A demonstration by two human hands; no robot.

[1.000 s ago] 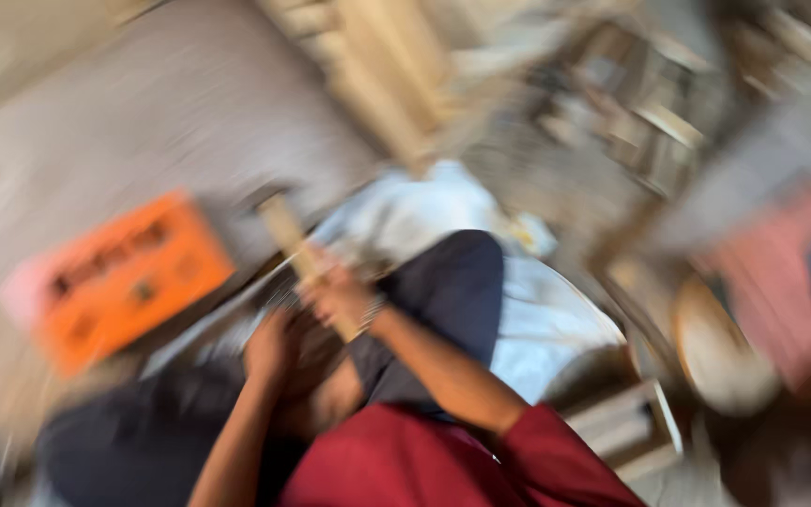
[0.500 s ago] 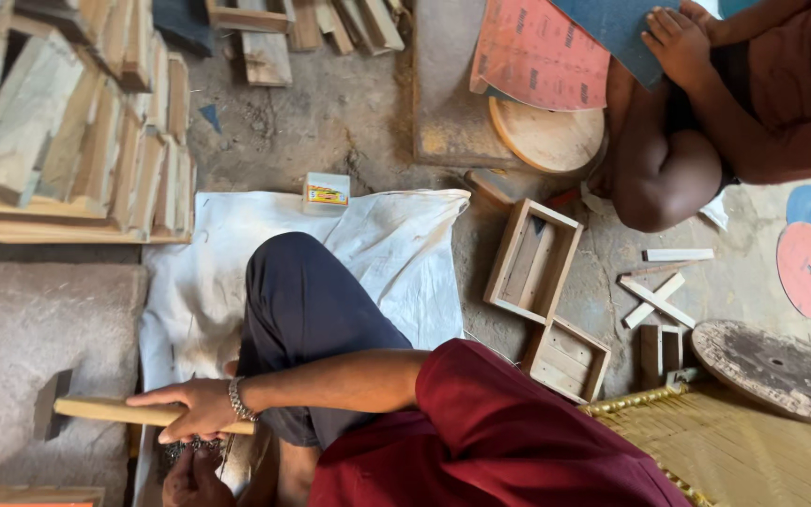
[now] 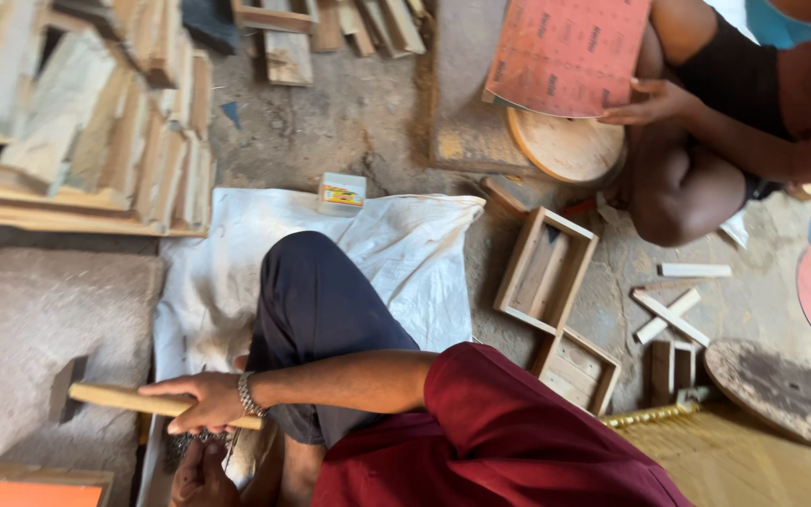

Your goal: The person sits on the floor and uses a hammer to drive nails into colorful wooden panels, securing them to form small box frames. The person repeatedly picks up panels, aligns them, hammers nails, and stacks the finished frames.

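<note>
The right hand (image 3: 201,402) is closed around the wooden handle of a hammer (image 3: 124,399), which lies level at the near left; its dark head points left over a grey stone slab (image 3: 39,319). Just below it, at the near edge, the left hand (image 3: 201,474) is partly hidden, and whether it grips anything cannot be told. The person sits on a white sack (image 3: 396,244) spread on the floor. To the right lie two small wooden frames (image 3: 546,272). At the far right another person's hand (image 3: 654,103) holds a red sheet of sandpaper (image 3: 565,52) over a round wooden disc (image 3: 565,145). Stacked planks (image 3: 86,131) fill the far left.
</note>
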